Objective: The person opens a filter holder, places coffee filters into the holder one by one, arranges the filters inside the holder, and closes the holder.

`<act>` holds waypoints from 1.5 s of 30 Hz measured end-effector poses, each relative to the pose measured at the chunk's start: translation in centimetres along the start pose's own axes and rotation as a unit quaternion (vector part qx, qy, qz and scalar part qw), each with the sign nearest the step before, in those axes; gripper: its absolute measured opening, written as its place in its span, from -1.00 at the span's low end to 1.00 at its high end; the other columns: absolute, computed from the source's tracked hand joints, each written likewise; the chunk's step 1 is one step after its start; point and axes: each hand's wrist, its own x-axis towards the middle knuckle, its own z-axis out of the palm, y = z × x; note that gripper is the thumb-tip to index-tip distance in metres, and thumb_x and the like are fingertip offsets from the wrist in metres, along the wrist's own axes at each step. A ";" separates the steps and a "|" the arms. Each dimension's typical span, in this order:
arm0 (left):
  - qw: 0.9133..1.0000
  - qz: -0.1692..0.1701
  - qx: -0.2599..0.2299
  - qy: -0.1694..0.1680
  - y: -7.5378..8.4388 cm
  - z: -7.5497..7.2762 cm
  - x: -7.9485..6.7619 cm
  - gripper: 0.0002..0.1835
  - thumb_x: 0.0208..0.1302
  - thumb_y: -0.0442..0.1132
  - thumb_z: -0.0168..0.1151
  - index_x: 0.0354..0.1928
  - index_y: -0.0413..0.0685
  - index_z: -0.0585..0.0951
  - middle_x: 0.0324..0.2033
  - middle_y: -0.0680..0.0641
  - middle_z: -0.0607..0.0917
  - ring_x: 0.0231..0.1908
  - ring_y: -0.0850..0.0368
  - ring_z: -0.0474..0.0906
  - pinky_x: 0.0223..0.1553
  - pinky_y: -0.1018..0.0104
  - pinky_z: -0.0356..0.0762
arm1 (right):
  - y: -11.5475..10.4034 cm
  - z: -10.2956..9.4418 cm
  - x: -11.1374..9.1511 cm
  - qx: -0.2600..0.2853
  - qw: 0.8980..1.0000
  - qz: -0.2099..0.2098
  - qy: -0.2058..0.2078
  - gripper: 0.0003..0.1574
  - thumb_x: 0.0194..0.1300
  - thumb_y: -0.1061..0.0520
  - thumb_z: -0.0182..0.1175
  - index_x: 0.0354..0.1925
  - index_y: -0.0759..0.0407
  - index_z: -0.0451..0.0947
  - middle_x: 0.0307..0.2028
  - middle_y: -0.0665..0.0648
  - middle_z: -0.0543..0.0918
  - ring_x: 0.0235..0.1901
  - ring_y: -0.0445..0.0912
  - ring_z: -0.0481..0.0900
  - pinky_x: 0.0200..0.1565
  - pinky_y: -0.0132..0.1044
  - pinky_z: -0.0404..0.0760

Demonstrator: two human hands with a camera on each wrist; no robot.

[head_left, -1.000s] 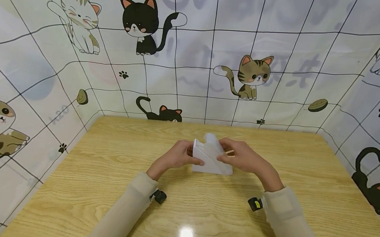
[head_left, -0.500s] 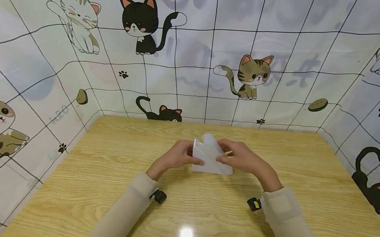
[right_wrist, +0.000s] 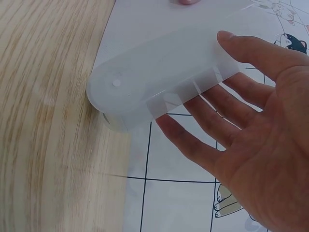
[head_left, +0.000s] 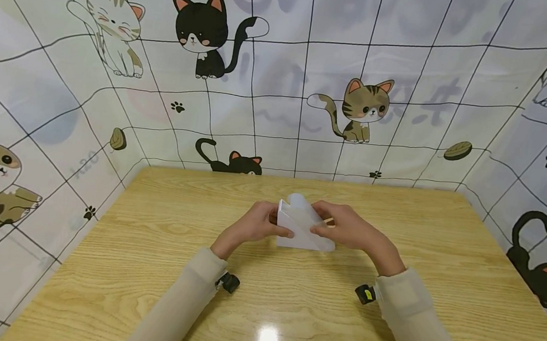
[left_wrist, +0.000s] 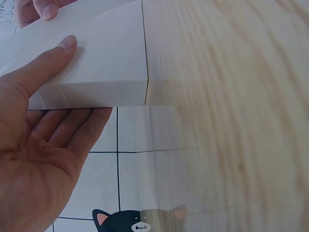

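A flat white plastic case [head_left: 291, 240] stands on edge on the wooden table, mid-view. Across its right side slants a translucent, round-ended swivel piece [right_wrist: 154, 63], joined by a small round pin [right_wrist: 116, 83] near the bottom corner. My left hand [head_left: 258, 221] grips the case's left side, thumb flat on the near face and fingers behind, as the left wrist view shows. My right hand [head_left: 348, 225] pinches the swivel piece, its thumb on the near face and its fingertips along the outer edge. The far face of the case [left_wrist: 106, 53] is hidden.
The wooden table [head_left: 143, 268] reaches back to a cat-printed fabric wall [head_left: 280, 104], with more of that fabric at both sides. A small black camera [head_left: 228, 283] sits on the left wrist and another camera [head_left: 366, 294] on the right.
The swivel piece's rounded top has tipped slightly to the left and down, and my right hand has shifted a little left with it. My left hand and the case stay still.
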 end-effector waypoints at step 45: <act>1.000 0.001 0.003 -0.002 0.2 0.0 -0.1 -0.60 0.22 -0.21 0.54 0.10 -0.05 0.71 -0.11 -0.08 0.83 -0.22 0.21 0.77 -0.19 0.34 0.70 | 0.2 0.6 0.5 -0.012 1.000 -0.003 -0.002 -0.45 0.45 0.15 0.29 0.34 0.17 0.45 0.17 0.20 0.68 0.18 0.13 0.67 0.21 0.15 0.62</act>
